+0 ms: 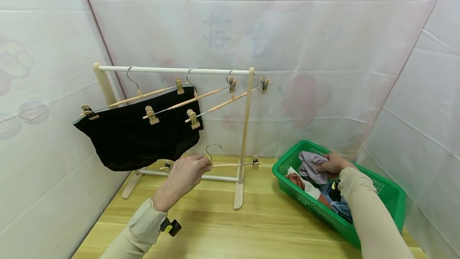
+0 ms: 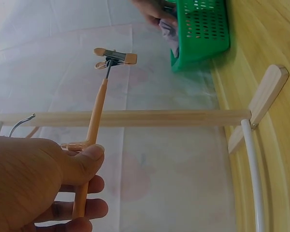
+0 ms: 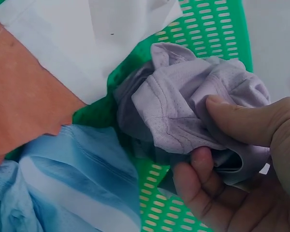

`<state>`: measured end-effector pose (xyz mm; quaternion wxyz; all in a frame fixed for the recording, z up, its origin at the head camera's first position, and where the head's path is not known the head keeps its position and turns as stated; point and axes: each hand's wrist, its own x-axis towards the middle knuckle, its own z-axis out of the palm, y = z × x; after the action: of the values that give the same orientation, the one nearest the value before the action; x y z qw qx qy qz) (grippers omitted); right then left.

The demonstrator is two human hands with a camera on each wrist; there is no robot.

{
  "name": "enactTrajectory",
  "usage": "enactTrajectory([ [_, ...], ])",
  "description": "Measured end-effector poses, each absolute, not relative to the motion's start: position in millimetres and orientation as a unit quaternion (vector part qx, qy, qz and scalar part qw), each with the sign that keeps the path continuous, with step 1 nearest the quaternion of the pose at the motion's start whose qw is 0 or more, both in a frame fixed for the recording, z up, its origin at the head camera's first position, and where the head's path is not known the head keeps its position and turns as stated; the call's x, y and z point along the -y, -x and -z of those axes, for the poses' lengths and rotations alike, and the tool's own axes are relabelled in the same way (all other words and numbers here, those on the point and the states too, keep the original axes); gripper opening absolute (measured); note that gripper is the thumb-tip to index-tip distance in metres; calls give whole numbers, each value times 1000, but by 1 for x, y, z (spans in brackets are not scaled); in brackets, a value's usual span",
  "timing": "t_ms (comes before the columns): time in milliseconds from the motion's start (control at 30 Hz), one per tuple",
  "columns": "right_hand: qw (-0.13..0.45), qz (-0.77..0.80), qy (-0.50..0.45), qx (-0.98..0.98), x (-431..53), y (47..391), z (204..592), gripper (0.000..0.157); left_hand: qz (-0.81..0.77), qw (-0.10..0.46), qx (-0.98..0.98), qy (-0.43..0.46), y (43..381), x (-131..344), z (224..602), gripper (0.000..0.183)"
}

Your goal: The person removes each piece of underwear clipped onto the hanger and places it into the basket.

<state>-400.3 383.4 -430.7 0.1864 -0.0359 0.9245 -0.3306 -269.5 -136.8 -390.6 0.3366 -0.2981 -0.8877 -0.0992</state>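
Note:
My left hand grips a clip hanger by its wooden bar near the middle, just under the metal hook. The hanger is held low before the rack, and its clips carry no garment. Over in the green basket, my right hand pinches a crumpled lilac garment between thumb and fingers. Around it in the basket lie a white cloth, an orange-brown cloth and a light blue garment with a white stripe.
A wooden rack with a white top rail stands at the left on the wood-grain table. Black shorts hang there from a clip hanger, beside two bare hangers. Printed white curtains enclose the back and sides.

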Motion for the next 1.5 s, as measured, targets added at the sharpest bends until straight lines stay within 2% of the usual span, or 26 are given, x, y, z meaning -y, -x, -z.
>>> enactTrajectory([
  [33,191,338,27,-921,-384,400,432,61,100,337,887,299,270,136,391,3],
  [133,194,345,17,-918,-387,400,435,59,101,336,887,300,270,135,391,3],
  [233,187,338,12,-922,-391,401,438,35,98,334,889,298,269,134,391,4],
  [300,184,330,10,-926,-393,402,440,27,98,331,890,297,268,134,390,3],
  [367,183,330,5,-926,-394,403,440,34,96,330,891,296,268,134,390,5],
  [533,187,335,-1,-924,-394,403,435,67,94,331,891,296,269,133,391,5],
  [567,182,334,2,-925,-394,404,433,68,93,332,891,295,268,133,391,5],
  [700,146,316,31,-937,-394,404,423,63,94,338,889,295,268,133,391,4],
  [967,25,254,76,-964,-387,412,407,60,94,339,887,300,267,135,390,3],
  [1300,-34,236,137,-961,-338,412,380,50,85,355,882,299,264,136,386,4],
  [1500,-38,245,185,-951,-293,412,377,45,90,361,877,305,258,138,375,4],
])
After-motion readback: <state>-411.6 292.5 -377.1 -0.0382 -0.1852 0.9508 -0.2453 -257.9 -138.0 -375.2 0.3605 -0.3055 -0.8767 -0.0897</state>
